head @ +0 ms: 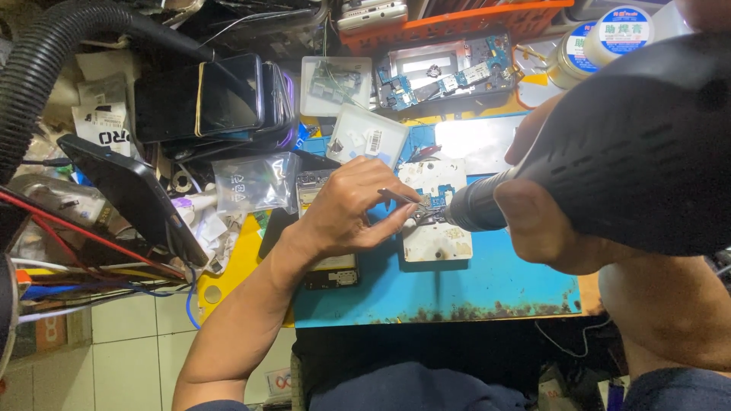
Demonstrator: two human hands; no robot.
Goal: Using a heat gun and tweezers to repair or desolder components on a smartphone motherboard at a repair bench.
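Basically left hand (pixel 346 209) pinched tweezers (pixel 400 198) on small circuit board (pixel 435 202); right hand (pixel 544 221) gripped hot-air gun (pixel 609 152).
Board lay on white pad (pixel 435 228) between both hands (nozzle pointing left, nearly touching), tweezer tips angled right toward it, left fingers nearer.

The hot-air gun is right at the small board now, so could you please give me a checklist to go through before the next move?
1. Hot-air gun gripped in the right hand: ok.
2. Nozzle aimed at the small circuit board: ok.
3. Tweezers held in the left hand, tips at the board: ok.
4. Board resting on the white holder plate: ok.
5. Left fingers clear of the nozzle: cannot tell.
6. Air running: cannot tell.
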